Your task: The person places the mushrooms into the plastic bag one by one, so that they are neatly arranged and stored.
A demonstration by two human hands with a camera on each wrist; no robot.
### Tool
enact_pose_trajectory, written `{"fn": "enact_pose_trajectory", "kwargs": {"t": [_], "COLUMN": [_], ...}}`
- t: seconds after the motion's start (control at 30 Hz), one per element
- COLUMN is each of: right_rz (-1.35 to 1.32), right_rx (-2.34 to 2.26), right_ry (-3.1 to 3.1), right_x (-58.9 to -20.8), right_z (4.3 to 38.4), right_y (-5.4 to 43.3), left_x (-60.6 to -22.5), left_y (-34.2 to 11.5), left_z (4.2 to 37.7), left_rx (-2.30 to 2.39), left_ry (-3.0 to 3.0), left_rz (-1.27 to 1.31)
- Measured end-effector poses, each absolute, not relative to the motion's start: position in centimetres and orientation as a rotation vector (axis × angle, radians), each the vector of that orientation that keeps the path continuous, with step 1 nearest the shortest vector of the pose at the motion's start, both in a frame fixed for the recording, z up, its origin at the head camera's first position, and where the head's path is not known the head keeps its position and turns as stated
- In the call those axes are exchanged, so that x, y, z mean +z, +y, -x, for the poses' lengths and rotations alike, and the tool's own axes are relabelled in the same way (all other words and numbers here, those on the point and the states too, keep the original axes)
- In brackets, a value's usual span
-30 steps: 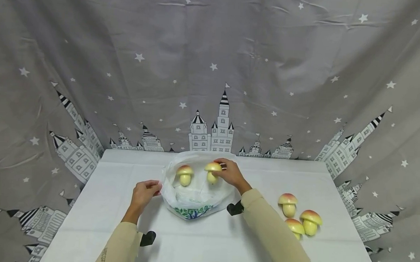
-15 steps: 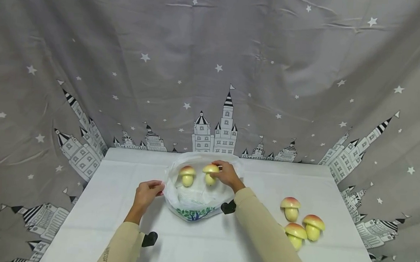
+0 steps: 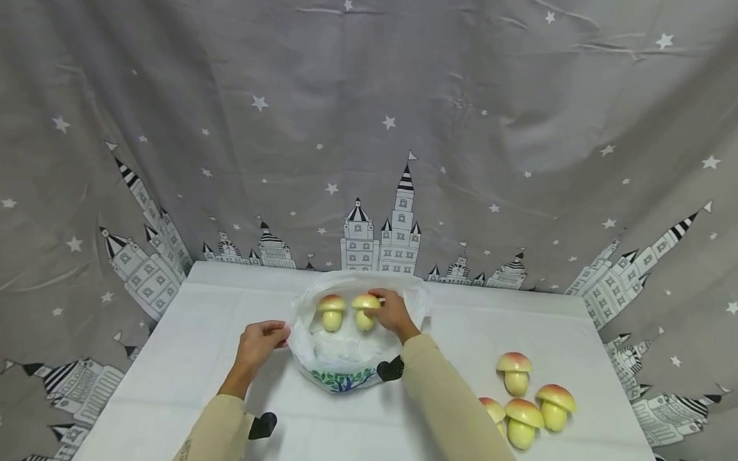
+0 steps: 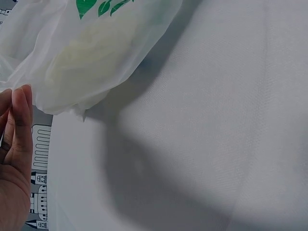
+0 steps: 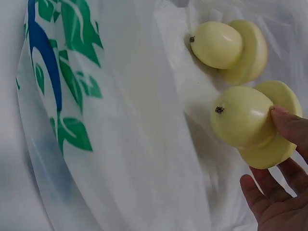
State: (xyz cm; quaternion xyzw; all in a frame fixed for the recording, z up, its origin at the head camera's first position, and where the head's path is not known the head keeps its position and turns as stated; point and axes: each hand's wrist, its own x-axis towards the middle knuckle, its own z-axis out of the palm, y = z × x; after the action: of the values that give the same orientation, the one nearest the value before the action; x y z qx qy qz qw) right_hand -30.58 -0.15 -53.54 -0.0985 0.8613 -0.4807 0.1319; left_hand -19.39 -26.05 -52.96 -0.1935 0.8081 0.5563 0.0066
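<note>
Mushroom [image 3: 362, 315] in hand, pale yellow with a reddish blush on its cap, was inside the mouth of a white plastic bag [image 3: 327, 357], in the grasp of the right hand [image 3: 394, 312]. From the right wrist, the thumb showed against it near the join of stem and cap, with other fingers along the cap; whether it touched the bag's floor could not be told. Just beside it, on its left, a second mushroom [image 3: 331, 315] rested in the bag with its stem end toward the person. Both stem ends bore a small dark spot. The left hand [image 3: 259, 343] pinched the bag's left edge between thumb and fingertips. The bag sat toward the far edge of a white-covered table [image 3: 333, 444], its mouth spread wide and a green-and-blue tree print [image 3: 344, 380] across its near side. Beyond the right forearm, four more mushrooms [image 3: 524, 423] were grouped close together on the table, the leftmost partly hidden. Both arms were in beige sleeves [image 3: 453, 409], and a black heart-shaped piece [image 3: 263, 425] showed near each wrist. Behind the table hung a grey curtain [image 3: 377, 78] printed with white stars and black-and-white castles [image 3: 400, 239].
</note>
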Motion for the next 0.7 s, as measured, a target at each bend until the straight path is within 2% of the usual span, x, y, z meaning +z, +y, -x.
{"fn": "enact_pose_trajectory", "kwargs": {"t": [0.23, 0.7], "right_rz": [0.197, 0.189], "right_rx": [-1.398, -1.454], "right_ry": [2.482, 2.423], "right_x": [-53.9, -55.1], "right_z": [30.1, 30.5], "right_y": [-0.9, -1.5], "left_x": [-53.1, -52.9], "left_y": [-25.9, -26.1], "left_z": [19.2, 19.1], "left_rx": [1.739, 1.735], "left_ry": [2.53, 2.545], "left_rz": [0.612, 0.61]}}
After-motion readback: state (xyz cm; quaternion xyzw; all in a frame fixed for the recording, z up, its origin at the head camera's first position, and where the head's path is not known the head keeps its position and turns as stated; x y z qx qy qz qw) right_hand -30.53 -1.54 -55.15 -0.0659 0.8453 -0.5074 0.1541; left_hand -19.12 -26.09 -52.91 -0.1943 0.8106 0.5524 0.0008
